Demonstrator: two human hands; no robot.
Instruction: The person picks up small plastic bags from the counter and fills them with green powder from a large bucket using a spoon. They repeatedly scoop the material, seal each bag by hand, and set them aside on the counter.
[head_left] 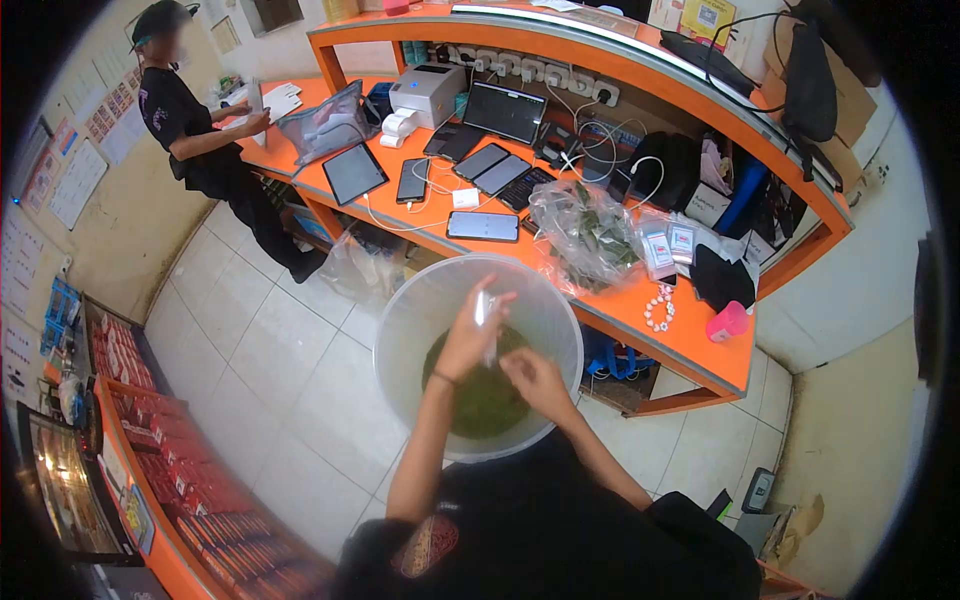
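A large translucent plastic tub (400, 340) stands in front of my body, with a green mass (490, 405) at its bottom. Over its opening, my left hand (468, 335) grips a small clear plastic bag (487, 306), which shines between the raised fingers and thumb. My right hand (537, 382) is lower and to the right, inside the line of the rim, its fingers pinched near the bag's lower end. What sits between those fingers is too small to make out.
An orange desk (735, 365) beyond the tub carries a phone (483, 227), a tablet (355, 174), a laptop (503, 112), a printer (428, 95), a plastic bag of leaves (590, 235) and a pink cup (727, 321). Another person (190, 130) stands at far left holding papers. Orange shelving (140, 450) holds red packets.
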